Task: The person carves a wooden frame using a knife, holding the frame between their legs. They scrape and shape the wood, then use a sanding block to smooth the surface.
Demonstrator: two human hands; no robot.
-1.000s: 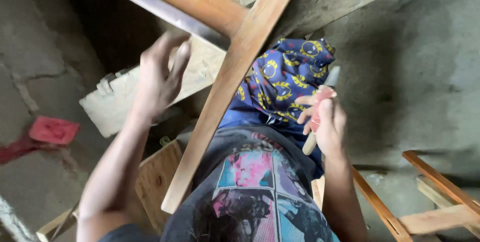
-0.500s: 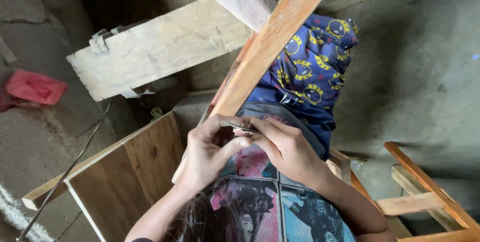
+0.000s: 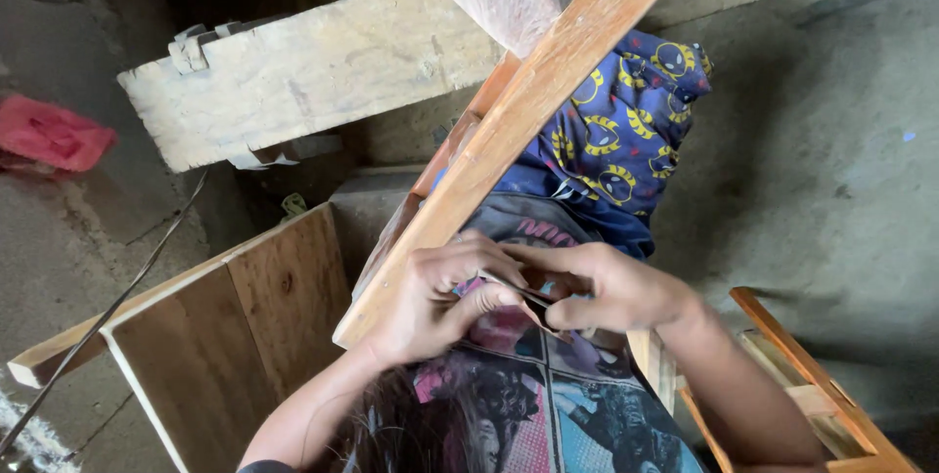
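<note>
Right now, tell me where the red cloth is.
The red cloth lies on the concrete floor at the far left of the head view, left of the pale plank and well away from both hands.

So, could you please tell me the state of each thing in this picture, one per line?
Left hand: closed, pinching the small folded sheet.
Right hand: closed, pinching the same sheet.
Small folded sheet: bent, held between both hands; material unclear.
Wooden slat: tilted, leaning across the lap.
Wooden box: open, on the floor.
Pale plank: lying flat, worn.
Red cloth: crumpled on the floor.
</note>
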